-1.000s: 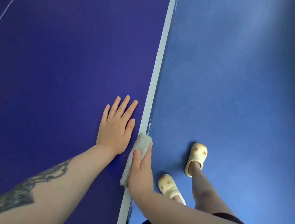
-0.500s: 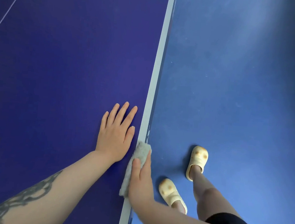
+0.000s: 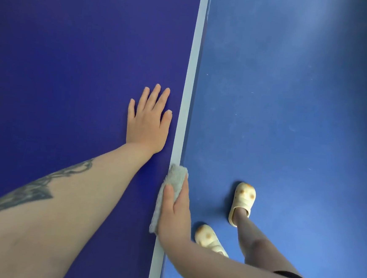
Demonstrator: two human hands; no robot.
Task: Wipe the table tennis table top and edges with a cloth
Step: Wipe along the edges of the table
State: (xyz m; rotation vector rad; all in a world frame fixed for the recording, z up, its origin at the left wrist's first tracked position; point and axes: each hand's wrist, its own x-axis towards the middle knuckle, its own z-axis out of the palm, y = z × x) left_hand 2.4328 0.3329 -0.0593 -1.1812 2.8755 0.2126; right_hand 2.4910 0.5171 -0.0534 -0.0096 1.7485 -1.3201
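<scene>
The dark blue table tennis table (image 3: 74,64) fills the left of the head view, its white edge line (image 3: 190,78) running from top centre down to the bottom. My right hand (image 3: 175,217) grips a pale grey fluffy cloth (image 3: 174,179) folded over that edge, thumb on top and fingers hidden down the side. My left hand (image 3: 149,120) rests flat on the table top just inside the white line, fingers straight and spread, a little ahead of the cloth.
A lighter blue floor (image 3: 290,103) lies to the right of the table. My feet in cream slippers, one (image 3: 243,200) ahead and one (image 3: 207,237) behind, stand close beside the table edge.
My left hand has moved forward along the table, away from the cloth. My right hand still holds the cloth on the edge. My feet have shifted.
</scene>
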